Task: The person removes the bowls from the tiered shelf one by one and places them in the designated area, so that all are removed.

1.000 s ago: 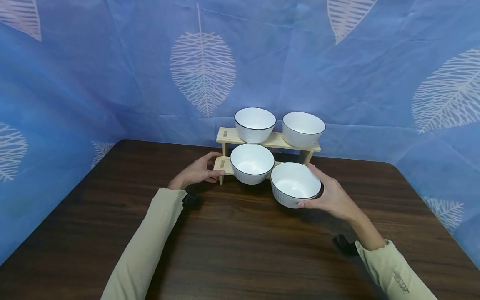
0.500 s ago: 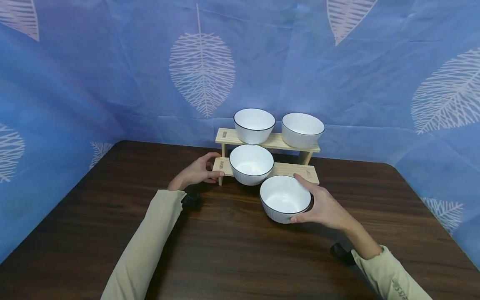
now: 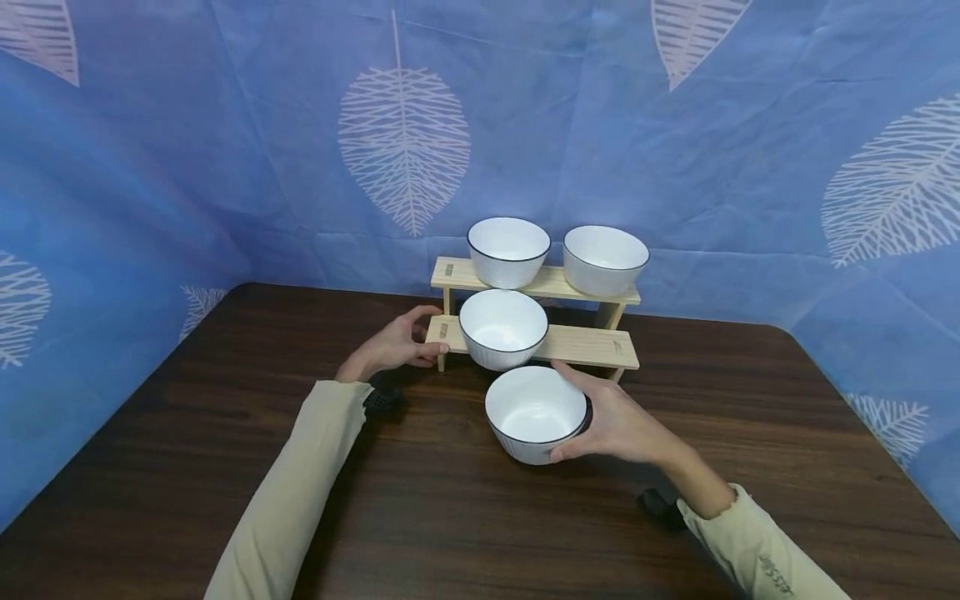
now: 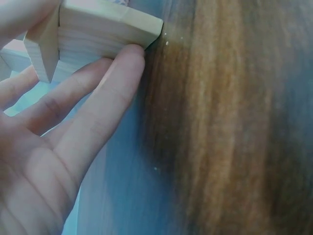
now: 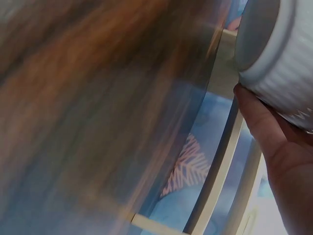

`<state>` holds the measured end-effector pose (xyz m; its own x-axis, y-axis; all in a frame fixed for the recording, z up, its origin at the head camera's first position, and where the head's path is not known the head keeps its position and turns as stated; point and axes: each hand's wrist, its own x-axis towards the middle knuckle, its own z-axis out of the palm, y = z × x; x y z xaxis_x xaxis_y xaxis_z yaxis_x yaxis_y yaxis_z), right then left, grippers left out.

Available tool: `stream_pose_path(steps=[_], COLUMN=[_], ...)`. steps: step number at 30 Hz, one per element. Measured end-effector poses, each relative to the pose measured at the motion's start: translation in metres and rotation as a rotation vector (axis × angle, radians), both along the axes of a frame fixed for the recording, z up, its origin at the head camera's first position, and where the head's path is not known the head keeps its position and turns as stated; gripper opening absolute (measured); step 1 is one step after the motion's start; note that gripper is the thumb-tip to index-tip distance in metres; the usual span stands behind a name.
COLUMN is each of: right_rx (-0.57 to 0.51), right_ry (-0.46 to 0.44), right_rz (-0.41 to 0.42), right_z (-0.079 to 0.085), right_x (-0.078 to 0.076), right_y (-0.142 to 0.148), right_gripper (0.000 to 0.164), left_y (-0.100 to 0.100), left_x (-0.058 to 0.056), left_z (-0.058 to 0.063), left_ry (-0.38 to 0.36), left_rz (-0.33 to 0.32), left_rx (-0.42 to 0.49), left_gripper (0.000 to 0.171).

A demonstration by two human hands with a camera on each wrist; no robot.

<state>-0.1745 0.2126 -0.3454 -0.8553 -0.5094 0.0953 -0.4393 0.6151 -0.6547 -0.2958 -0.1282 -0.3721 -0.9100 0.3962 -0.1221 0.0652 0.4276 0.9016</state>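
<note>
My right hand (image 3: 611,421) grips a white bowl (image 3: 536,408) with a dark rim, thumb on its near side and fingers round its far right side. In the right wrist view the ribbed bowl (image 5: 288,58) is held off the table, its underside showing. My left hand (image 3: 393,342) holds the left end of the lower step of a two-tier wooden rack (image 3: 585,345), thumb on the top. In the left wrist view its fingers (image 4: 105,117) reach under the wooden end (image 4: 102,29). Another bowl (image 3: 502,329) sits on the lower step, left of its bare part.
Two more white bowls (image 3: 509,252) stand side by side on the rack's upper step (image 3: 551,282), the right bowl (image 3: 606,260) near its end. A dark wooden table (image 3: 450,517) lies underneath. A blue leaf-patterned cloth (image 3: 285,125) hangs behind.
The bowl in my right hand has come off the front of the lower step, moving toward me and left. That step's right part now shows. My left hand stays at the rack.
</note>
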Motion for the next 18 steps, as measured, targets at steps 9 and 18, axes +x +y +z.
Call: stream_pose_path(steps=[9,18], right_rx=[-0.001,-0.004], right_ry=[-0.034,-0.074], right_rz=[0.052,0.085], right_z=[-0.003,-0.004], right_x=[-0.004,-0.005], right_y=[-0.02,-0.046], right_gripper=[0.12,0.12], left_y=[-0.001,0.002], left_x=[-0.001,0.0], left_z=[0.0,0.002], left_ry=[0.001,-0.014], left_rz=[0.004,0.023], left_rx=[-0.007,-0.021], left_gripper=[0.072,0.073])
